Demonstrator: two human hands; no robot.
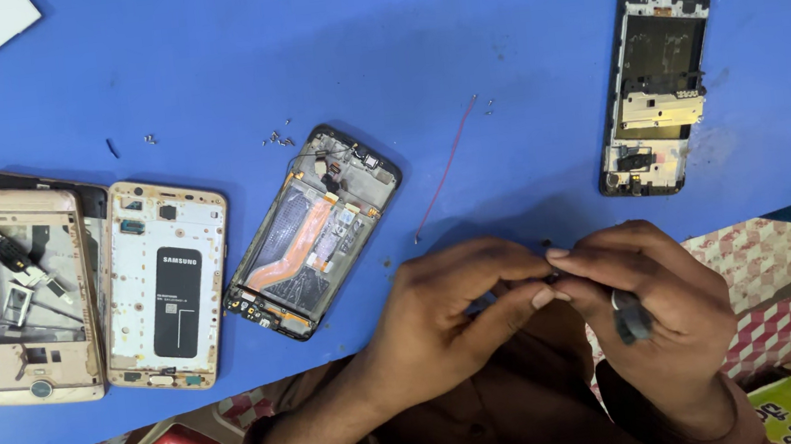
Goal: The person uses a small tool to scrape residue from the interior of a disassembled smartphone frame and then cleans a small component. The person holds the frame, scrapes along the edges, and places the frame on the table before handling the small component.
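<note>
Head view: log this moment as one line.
left hand: pinching tiny dark part | right hand: pinching it too, gripping dark tool handle | blue table

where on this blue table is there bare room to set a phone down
Bare blue table lies between the angled open phone and the dark phone frame, crossed only by a thin red wire. The left end, by the gold frames, is crowded.

I see a blue table (396, 36) with four opened phones: a gold frame (23, 290), a gold phone (167, 283), a black phone (311, 233) with an orange ribbon, another black phone (656, 87) well apart. Loose screws (277, 140) and a red wire (446, 170) lie between.
</note>
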